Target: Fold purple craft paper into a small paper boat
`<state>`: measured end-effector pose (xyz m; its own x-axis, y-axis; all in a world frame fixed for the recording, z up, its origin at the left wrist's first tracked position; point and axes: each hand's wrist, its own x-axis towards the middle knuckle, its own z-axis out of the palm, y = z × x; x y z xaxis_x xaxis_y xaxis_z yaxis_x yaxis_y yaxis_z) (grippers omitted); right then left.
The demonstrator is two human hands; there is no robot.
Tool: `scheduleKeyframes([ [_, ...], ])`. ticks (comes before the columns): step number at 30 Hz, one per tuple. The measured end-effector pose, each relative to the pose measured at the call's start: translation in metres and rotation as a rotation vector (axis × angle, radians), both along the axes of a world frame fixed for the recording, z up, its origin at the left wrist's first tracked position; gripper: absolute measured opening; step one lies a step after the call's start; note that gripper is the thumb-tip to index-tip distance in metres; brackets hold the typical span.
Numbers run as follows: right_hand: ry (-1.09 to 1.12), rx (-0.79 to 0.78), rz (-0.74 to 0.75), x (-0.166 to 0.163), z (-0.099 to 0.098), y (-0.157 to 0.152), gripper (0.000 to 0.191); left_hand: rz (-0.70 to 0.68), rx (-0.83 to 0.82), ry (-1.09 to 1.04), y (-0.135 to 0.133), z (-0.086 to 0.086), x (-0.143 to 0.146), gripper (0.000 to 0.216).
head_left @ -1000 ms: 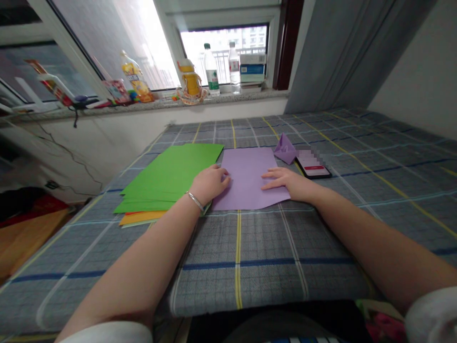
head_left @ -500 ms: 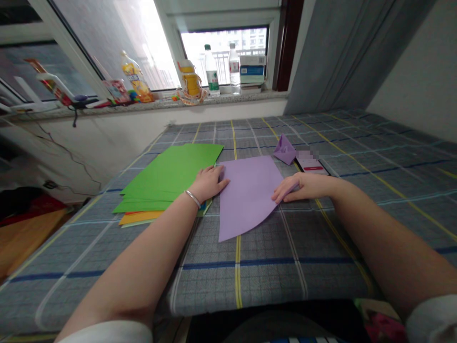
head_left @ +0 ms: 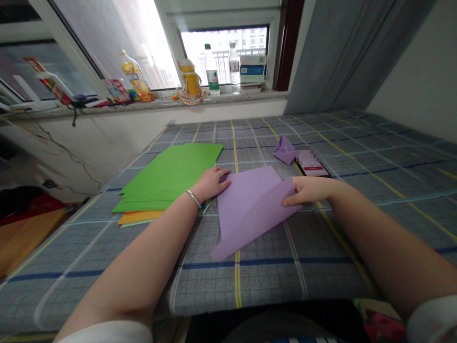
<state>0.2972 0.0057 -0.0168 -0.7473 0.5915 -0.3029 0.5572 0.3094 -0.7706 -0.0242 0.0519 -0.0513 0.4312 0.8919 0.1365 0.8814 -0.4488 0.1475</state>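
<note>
A sheet of purple paper lies before me on the checked cloth, its near right part curling up off the surface. My right hand pinches the raised right edge between thumb and fingers. At the sheet's upper left edge rests my left hand, fingers stretched out and touching the paper; a silver bangle circles that wrist. Left of the sheet is a stack of green paper, with orange paper showing beneath it. A folded purple paper shape sits beyond my right hand.
A phone with a lit, partly blurred screen lies beside the folded shape. Bottles, including a green-capped one, a yellow cup and boxes line the windowsill at the back. The cloth's front edge is close to me.
My right hand has lifted the right edge of the purple paper and shifted slightly right. The sheet has slid a little nearer and its near side now curls. My left hand has barely moved.
</note>
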Motion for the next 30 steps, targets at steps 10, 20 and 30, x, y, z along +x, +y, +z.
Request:
scheduleKeyframes([
  [10,-0.272,0.4,-0.248,-0.031,-0.01,0.001,0.039,0.031,-0.23,-0.432,0.001,0.008,-0.004,0.051],
  [20,-0.425,0.663,-0.578,-0.046,-0.02,0.0,0.041,0.184,-0.425,-0.704,-0.009,0.024,0.001,0.049],
  [30,-0.356,0.691,-0.642,-0.039,-0.029,0.011,0.033,0.123,-0.586,-0.72,-0.013,0.025,0.0,0.062],
])
